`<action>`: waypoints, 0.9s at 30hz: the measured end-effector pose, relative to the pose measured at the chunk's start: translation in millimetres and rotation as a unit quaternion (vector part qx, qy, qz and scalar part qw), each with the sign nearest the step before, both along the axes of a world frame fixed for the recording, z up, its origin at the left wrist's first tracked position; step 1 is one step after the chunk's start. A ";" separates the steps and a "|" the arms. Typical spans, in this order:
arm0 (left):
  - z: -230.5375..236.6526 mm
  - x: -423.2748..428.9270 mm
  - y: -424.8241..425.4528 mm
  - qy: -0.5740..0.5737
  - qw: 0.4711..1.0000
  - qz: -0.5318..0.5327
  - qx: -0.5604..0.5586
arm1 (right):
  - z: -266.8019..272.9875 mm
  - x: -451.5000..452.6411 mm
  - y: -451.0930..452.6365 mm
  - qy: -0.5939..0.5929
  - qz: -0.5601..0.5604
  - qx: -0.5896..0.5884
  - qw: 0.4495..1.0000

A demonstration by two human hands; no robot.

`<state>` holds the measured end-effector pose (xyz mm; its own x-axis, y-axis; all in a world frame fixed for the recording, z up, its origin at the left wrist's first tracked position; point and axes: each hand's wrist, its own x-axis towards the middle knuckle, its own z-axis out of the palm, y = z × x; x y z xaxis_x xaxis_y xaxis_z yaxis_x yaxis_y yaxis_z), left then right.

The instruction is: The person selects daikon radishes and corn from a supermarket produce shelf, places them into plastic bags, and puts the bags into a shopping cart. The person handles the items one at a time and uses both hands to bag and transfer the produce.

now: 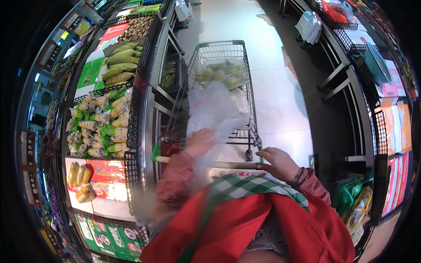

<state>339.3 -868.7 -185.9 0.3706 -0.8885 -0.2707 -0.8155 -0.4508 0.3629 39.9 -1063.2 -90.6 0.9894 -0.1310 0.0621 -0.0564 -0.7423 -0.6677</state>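
A shopping cart (249,95) with a wire basket and green corner trim stands in front of me. My right hand (279,162) grips the right end of its handle (233,165). Crumpled translucent plastic bags (212,107) spread over the near part of the basket and drape down past the handle. Amid this plastic, above the handle's left half, is my left hand (201,143), slightly blurred, holding some of it; its exact grip is partly hidden. Farther inside the cart lie clear bags of green produce (218,72), whose kind is hard to tell.
At left, a produce stand carries husked corn (120,62), plastic-wrapped corn (98,125), mushrooms (136,29) and cardboard boxes (108,180). A right-hand stand bears a blue basin (376,64) and boxes (393,128); a white plastic bag (309,27) hangs from it. The tiled aisle floor (279,98) runs ahead.
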 end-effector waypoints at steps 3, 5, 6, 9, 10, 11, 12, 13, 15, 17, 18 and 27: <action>-15.6 -2.2 -7.8 0.019 0.995 0.098 0.004 | -25.1 -75.3 -62.6 0.044 -0.025 -0.010 0.999; -14.4 -5.9 -16.7 0.006 0.989 0.141 0.031 | -39.1 -125.0 -104.3 0.086 -0.040 0.000 0.996; -12.5 -9.7 -21.7 -0.003 0.987 0.153 0.044 | -45.4 -148.3 -123.5 0.109 -0.050 -0.002 0.993; -3.5 -20.6 -34.0 -0.061 0.982 0.169 0.060 | -59.8 -196.4 -175.3 0.175 -0.082 -0.015 0.981; -2.2 -24.3 -37.0 -0.087 0.980 0.171 0.055 | -63.4 -205.9 -191.3 0.167 -0.081 0.002 0.983; -1.8 -26.7 -39.5 -0.088 0.978 0.178 0.066 | -67.9 -210.3 -205.5 0.151 -0.082 0.014 0.985; -1.8 -28.0 -41.4 -0.094 0.976 0.185 0.072 | -72.0 -211.5 -219.0 0.143 -0.085 0.026 0.986; -2.3 -28.4 -43.1 -0.103 0.973 0.189 0.080 | -75.7 -209.9 -231.0 0.137 -0.089 0.039 0.986; -3.3 -27.2 -47.6 -0.064 0.963 0.228 0.132 | -84.0 -193.2 -252.9 0.121 -0.076 0.032 0.989; -1.2 -19.5 -59.0 -0.055 0.950 0.243 0.187 | -90.7 -168.0 -271.4 0.117 -0.062 0.015 0.991; 0.8 -17.4 -66.5 -0.061 0.943 0.243 0.219 | -94.3 -153.7 -279.0 0.112 -0.056 0.029 0.992; 19.2 43.0 -239.9 -0.120 0.945 0.246 -0.180 | -113.2 -23.4 -414.2 0.193 0.034 0.026 0.980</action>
